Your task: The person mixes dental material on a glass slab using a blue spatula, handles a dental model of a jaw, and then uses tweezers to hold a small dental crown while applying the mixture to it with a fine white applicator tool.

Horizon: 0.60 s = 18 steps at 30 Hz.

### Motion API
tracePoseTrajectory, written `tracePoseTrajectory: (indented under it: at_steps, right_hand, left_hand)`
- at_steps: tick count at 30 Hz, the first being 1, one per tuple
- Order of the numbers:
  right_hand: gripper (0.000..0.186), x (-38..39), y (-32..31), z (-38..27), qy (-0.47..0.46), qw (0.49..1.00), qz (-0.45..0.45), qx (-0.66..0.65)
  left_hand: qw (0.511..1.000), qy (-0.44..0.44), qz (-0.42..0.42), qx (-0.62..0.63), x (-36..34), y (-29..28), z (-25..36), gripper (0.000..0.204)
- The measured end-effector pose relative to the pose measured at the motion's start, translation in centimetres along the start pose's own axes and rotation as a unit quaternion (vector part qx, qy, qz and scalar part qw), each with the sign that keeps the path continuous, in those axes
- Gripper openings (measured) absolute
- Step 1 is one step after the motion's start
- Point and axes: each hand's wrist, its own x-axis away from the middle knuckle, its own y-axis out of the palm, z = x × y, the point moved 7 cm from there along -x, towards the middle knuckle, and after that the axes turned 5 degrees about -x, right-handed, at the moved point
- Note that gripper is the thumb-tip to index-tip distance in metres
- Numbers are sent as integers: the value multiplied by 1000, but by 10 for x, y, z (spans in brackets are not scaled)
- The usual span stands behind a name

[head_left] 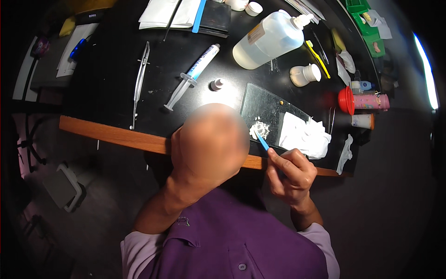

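My right hand (293, 176) pinches a slim blue-handled tool (262, 141) near the table's front edge. The tool's tip reaches into a smear of white paste (260, 129) on a dark glass slab (260, 103). To the left of the slab, my left hand (209, 144) is raised over the table edge. A blur covers its fingers, so what it may hold is hidden. Right of the paste, a crumpled white tissue (304, 135) lies partly on the slab. A small white-capped bottle (217, 84) stands just beyond my left hand.
A large syringe (193, 76) and metal tweezers (139, 86) lie to the left. Farther back are a big pump bottle (269, 39), a small jar (305, 75) and a yellow toothbrush (318, 59). A red bowl (346, 100) and pink bottle (371, 101) sit at the right edge.
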Motion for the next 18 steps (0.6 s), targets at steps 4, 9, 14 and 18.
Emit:
tracePoseTrajectory:
  at_steps: [4,9,14,18]
  right_hand:
    - [41,0,5,1,-16,1000,-11,12]
    - [40,-2,1,-1,-24,1000,-2,7]
    - [39,-3,6,-1,-21,999,-16,22]
    - [39,-2,0,-5,-48,998,14,27]
  left_hand:
    - [1000,2,4,3,0,-1,0,7]
    - [1000,-2,4,7,1,1,-1,7]
    - [1000,3,1,-4,1,1,0,8]
    - [1000,-1,-5,0,0,0,0,8]
